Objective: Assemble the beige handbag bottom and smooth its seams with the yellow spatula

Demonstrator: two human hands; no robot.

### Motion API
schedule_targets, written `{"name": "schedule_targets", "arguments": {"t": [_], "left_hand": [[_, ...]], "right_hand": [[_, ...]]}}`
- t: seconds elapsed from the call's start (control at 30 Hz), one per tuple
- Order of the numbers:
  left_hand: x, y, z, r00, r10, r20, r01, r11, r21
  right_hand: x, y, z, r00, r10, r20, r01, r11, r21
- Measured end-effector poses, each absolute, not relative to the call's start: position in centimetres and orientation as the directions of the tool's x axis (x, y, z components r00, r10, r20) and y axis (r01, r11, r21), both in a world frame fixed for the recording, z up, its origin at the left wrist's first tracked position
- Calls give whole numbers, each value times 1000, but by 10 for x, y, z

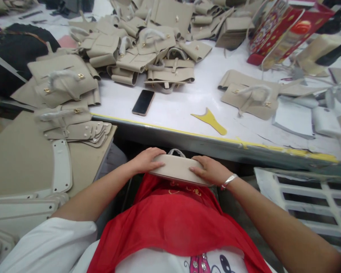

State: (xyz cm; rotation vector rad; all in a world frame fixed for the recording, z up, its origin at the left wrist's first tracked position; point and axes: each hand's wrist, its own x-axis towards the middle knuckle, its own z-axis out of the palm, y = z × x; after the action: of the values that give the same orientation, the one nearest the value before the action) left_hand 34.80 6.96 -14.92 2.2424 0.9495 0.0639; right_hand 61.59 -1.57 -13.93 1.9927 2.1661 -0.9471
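A beige handbag [177,167] rests on my lap against a red apron [173,216], its plastic-wrapped handle standing up at the far side. My left hand [149,160] grips the bag's left end, thumb on the near face and fingers over the top. At the right end my right hand [208,169] holds it the same way, with a silver bracelet on that wrist. Most of the bag's far side is hidden. Beyond it on the white table lie a dark phone [143,102] and a yellow forked tool [210,120].
Unfinished beige bags [147,49] are heaped at the back. More bag pieces [65,83] lie at left, above stacked pale panels [25,208] on a board. A red paper bag [284,34] stands back right. The table edge [173,131] crosses before me; a slatted rack [309,201] is at right.
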Motion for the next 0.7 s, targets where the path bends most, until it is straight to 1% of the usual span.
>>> {"name": "schedule_targets", "arguments": {"t": [0.07, 0.1, 0.13, 0.2, 0.3, 0.4, 0.5, 0.6, 0.7], "left_hand": [[333, 77, -150, 683, 669, -293, 623, -324, 712], [326, 79, -150, 661, 673, -332, 628, -254, 736], [321, 82, -151, 648, 671, -361, 631, -206, 748], [316, 85, -150, 644, 660, -387, 630, -171, 757], [327, 89, -144, 648, 646, -404, 654, -200, 729], [349, 92, -135, 668, 619, -414, 685, -292, 668], [367, 93, -131, 704, 581, -409, 676, -370, 637], [368, 92, -132, 702, 587, -404, 683, -395, 614], [352, 90, -132, 671, 619, -409, 712, -384, 588]], "right_hand": [[634, -12, -138, -190, 837, -514, 852, -119, -509], [641, -10, -137, -201, 816, -542, 832, -150, -534], [644, -7, -136, -211, 801, -560, 828, -158, -538], [641, 1, -131, -227, 790, -569, 852, -122, -509], [613, 18, -125, -248, 776, -579, 894, -47, -446], [578, 35, -123, -294, 768, -569, 903, 27, -429], [554, 43, -125, -327, 785, -526, 905, 100, -413], [551, 35, -127, -302, 806, -509, 925, 118, -361], [570, 16, -127, -241, 846, -475, 947, 97, -307]]}}
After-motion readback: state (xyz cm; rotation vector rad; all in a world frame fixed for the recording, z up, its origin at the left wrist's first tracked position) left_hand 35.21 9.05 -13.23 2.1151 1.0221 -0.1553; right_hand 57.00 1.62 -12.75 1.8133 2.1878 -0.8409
